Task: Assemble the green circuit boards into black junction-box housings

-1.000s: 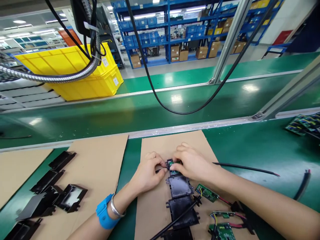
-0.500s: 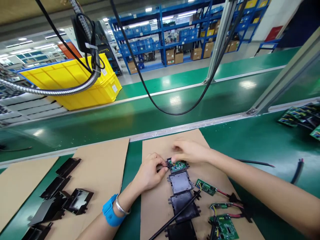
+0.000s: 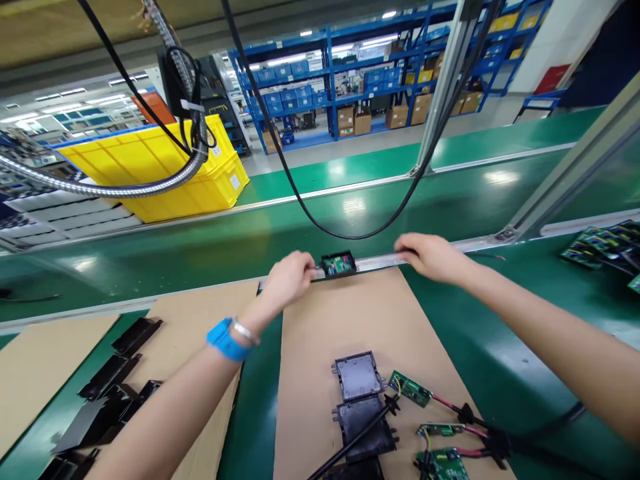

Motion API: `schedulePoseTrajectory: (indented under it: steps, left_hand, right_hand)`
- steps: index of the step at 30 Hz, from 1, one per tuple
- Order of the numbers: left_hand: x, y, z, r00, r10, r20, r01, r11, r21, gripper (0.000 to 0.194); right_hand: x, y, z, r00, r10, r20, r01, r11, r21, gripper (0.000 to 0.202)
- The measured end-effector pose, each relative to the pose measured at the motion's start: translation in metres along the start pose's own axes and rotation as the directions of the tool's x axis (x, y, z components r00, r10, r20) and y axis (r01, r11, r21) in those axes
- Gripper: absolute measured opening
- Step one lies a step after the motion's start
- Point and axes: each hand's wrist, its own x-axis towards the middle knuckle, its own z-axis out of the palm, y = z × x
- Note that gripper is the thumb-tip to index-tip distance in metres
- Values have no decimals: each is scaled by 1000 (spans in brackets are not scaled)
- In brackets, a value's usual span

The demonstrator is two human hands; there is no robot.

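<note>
A shallow black plastic case (image 3: 327, 274) with a green circuit board (image 3: 341, 265) inside it is at the far end of the cardboard, by the metal rail. My left hand (image 3: 290, 279) is closed at the case's left end, its fingertips pinching there. To the right of the case, apart from it, my right hand (image 3: 433, 257) has its fingers curled together over the rail; what they hold, if anything, is hidden. A thin cable end (image 3: 493, 257) shows beyond my right wrist. Nearer me lie a grey-looking open case (image 3: 359, 375) and a black case (image 3: 364, 427) in a row.
Wired circuit boards (image 3: 411, 388) lie right of the case row, and a black cable (image 3: 345, 455) crosses it. More black cases (image 3: 107, 373) sit on the left cardboard. A black cable loop (image 3: 345, 235) hangs ahead. Boards (image 3: 600, 247) are piled at far right.
The case with the board has moved away from me, off the row to the cardboard's far end, along with my left hand. My right hand has left the board and moved forward and right.
</note>
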Motion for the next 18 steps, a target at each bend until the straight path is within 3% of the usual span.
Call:
schedulePoseTrajectory:
  steps: [3,6,10,12,14,15,18]
  left_hand:
    - [50,-11,-6,997,-37,-69,41,997,59,18]
    - [50,-24,2,996,-53,-71,57,996,65,30]
    - [-26,-35,11,999,-19,31,20,999,-30,21]
    - [-71,-26,11,996,26,91,-16,993,-114,18]
    - [-106,-6,11,988,79,135,-51,978,-201,21]
    - [-118,7,11,982,105,157,-61,963,-264,23]
    - [-134,53,13,970,149,192,-36,867,-496,46]
  right_hand:
    - [55,11,-8,999,32,-3,-32,999,-34,25]
    - [58,-1,-4,998,31,49,-29,999,-28,29]
    - [-18,-46,0,963,-101,252,73,990,119,19]
    - [-65,-68,-2,845,-185,502,42,958,282,25]
    - [-102,-85,-4,786,-159,598,-27,957,290,21]
    - [-114,-91,-5,783,-152,603,-39,956,292,18]
    - [-126,-107,-8,845,-104,525,-68,952,298,15]
